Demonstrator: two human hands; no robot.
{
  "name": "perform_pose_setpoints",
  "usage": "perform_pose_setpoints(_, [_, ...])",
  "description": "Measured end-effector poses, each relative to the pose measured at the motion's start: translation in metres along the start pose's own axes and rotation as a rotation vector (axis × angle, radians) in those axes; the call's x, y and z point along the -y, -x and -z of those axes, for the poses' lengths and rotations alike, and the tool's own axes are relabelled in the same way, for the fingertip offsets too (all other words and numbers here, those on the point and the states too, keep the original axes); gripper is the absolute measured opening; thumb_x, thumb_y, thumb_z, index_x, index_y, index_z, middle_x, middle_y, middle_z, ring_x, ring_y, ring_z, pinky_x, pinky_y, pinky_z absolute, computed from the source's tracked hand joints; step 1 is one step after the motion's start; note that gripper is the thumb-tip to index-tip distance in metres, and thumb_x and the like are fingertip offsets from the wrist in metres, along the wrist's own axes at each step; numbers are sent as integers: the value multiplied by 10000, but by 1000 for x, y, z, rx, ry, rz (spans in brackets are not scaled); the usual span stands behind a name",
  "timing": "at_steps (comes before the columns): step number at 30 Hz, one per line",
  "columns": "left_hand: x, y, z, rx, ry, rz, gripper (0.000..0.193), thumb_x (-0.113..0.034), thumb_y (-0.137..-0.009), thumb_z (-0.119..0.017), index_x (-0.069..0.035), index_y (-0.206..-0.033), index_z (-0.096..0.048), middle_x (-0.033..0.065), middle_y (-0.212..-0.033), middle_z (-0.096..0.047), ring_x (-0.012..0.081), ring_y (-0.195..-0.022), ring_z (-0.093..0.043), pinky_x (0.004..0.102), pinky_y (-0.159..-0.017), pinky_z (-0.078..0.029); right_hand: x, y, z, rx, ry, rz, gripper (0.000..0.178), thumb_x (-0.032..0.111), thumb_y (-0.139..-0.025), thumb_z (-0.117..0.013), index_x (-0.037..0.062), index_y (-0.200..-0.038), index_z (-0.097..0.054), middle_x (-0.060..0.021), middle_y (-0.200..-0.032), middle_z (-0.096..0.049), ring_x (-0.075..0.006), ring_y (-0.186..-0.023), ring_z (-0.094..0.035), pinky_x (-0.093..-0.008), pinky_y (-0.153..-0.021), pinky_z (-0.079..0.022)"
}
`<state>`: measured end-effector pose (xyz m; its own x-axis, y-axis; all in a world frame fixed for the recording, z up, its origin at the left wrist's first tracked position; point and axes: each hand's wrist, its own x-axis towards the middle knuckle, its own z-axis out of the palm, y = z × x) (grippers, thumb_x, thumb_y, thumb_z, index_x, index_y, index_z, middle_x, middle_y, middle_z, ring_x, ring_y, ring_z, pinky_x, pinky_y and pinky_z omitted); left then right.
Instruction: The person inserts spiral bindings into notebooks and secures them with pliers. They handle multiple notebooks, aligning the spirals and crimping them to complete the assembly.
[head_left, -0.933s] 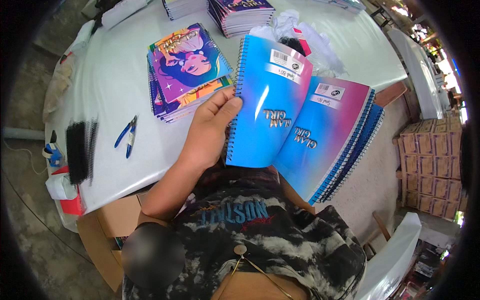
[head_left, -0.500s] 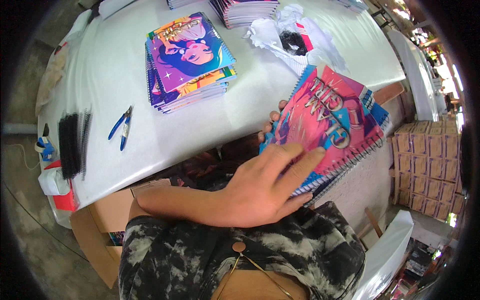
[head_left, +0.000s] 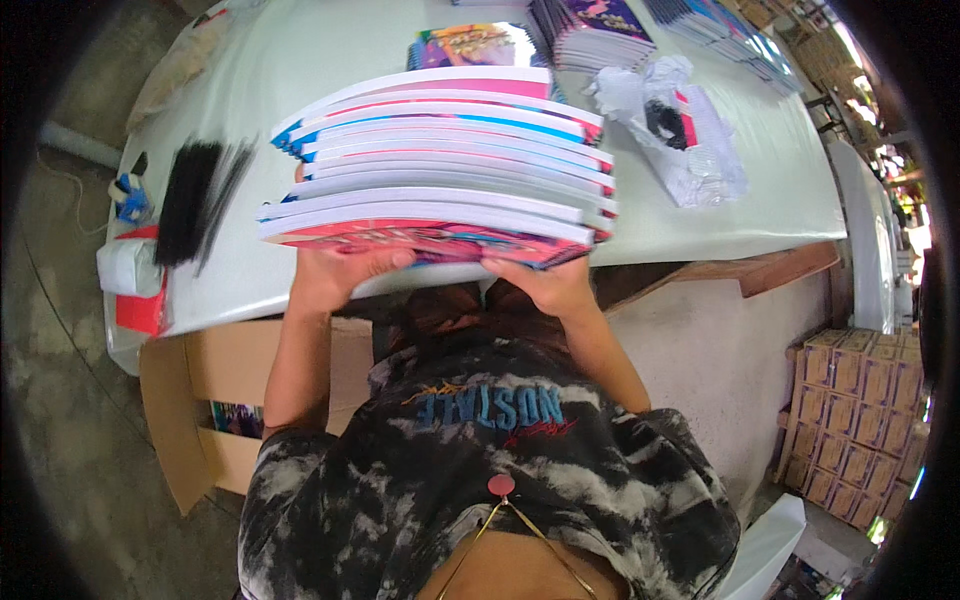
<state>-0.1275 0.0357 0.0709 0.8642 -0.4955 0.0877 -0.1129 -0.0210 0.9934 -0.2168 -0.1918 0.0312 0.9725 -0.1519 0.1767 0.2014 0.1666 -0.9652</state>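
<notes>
Both of my hands grip a thick stack of notebooks point(head_left: 450, 165), raised over the near part of the table. Its white page edges face up towards me, and a red and pink cover lies on the near side. My left hand point(head_left: 335, 275) closes round the stack's lower left, its thumb on the near cover. At the lower right my right hand point(head_left: 548, 285) does the same, and the two thumbs point towards each other. Most of the other fingers are hidden behind the notebooks. Beyond the stack lies a notebook with a colourful cover point(head_left: 470, 48), partly covered from view.
Black binding coils point(head_left: 190, 200) lie at the table's left, beside a white and red packet point(head_left: 130, 270). Further stacks of notebooks point(head_left: 600, 35) stand at the back. Crumpled white wrapping point(head_left: 700, 150) sits at the right. An open cardboard box point(head_left: 180, 410) is below; stacked cartons point(head_left: 850, 400) stand right.
The notebooks have moved left from my right side to in front of me and turned edge-up. My left hand has left the top cover, and both hands now hold the stack's near side.
</notes>
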Motion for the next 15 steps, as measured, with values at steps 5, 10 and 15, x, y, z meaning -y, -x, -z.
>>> perform_pose_setpoints(5, [44,28,49,-38,176,-129,659,-322,-774,-621,12,-1280,-363,151,-1172,-519,271,-1071,-518,401,-929,-421,-47,-13,-18,124,438,381,780,107,-679,-759,53,-1296,-284,-148,-1204,-451,-255,-1113,-479,-387,-932,-405])
perform_pose_setpoints(10, [25,55,39,8,-231,-756,194,-357,-834,-492,-270,-1005,-469,168,-1102,-561,387,-1049,-517,560,-995,-280,-59,-25,-23,134,76,1009,430,174,-818,-619,141,-1173,-378,-189,-1126,-537,-373,-1093,-509,-591,-990,-279])
perform_pose_setpoints(15, [17,66,29,-43,-256,-757,222,-324,-830,-519,-263,-1038,-472,167,-1116,-557,373,-1054,-516,554,-1002,-279,-53,-7,-26,122,115,945,369,155,-848,-574,141,-1159,-377,-185,-1164,-514,-383,-1104,-496,-602,-994,-273])
